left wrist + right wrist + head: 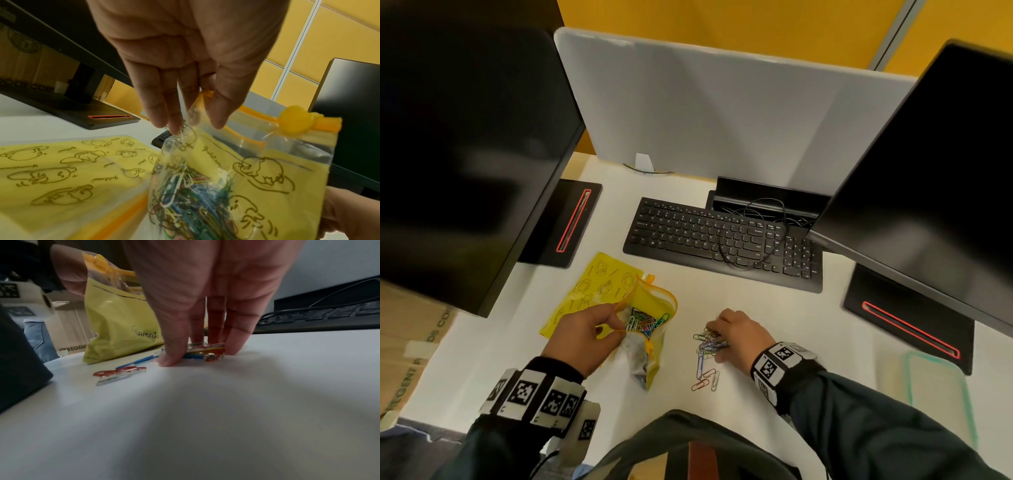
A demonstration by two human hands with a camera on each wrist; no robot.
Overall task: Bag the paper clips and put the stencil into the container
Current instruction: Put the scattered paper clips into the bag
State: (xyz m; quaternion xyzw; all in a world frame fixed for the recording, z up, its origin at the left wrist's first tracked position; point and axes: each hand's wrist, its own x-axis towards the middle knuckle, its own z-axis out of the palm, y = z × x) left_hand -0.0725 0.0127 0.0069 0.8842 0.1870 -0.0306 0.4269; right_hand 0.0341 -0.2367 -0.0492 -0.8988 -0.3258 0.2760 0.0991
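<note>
Bagging step: left hand (582, 334) pinches bag (650, 322) rim open; right hand (736, 334) fingers (174, 356) pinching loose clips (709, 342) off bench (774, 308). Next: lift w/o dropping, drop in bag.

A white desk (808, 325) stands against a grey partition (722, 113) and yellow wall (722, 20).

The left hand (582, 334) is raised off the surface, palm down, its fingers (156, 104) pointing downward and close together; the thumb and fingertips pinch a thin clear edge between them; the left wrist carries a band of black-and-white markers. The right hand (738, 334) is lowered, its fingers (236, 331) and thumb angled down with tips touching the surface, curled in around a small cluster gathered between them; its wrist wears a similar marker band over a dark sleeve.
</note>
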